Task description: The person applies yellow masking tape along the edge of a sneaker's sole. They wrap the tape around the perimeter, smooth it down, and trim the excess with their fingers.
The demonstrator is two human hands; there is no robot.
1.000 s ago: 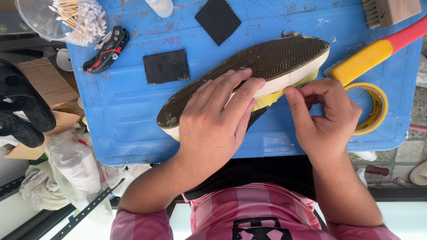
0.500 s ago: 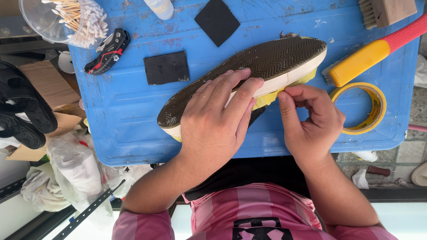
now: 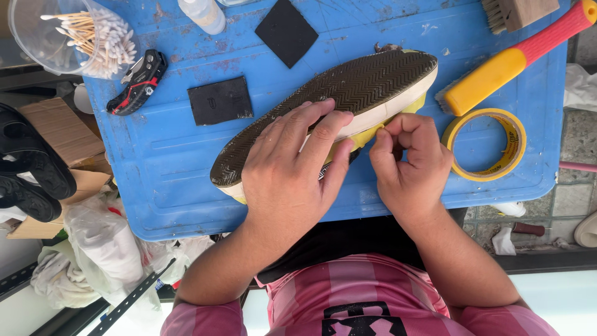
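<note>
1. The shoe (image 3: 348,93) lies sole up, slantwise across the blue surface (image 3: 161,162).
2. The left hand (image 3: 289,171) presses flat on its sole, fingers spread, hiding the middle.
3. The right hand (image 3: 407,162) pinches yellow tape (image 3: 364,135) at the shoe's edge; the fingertips' grip is hard to make out.
4. A yellow tape roll (image 3: 485,144) lies just beside, and the brush (image 3: 519,12) is cut off at the top.
</note>
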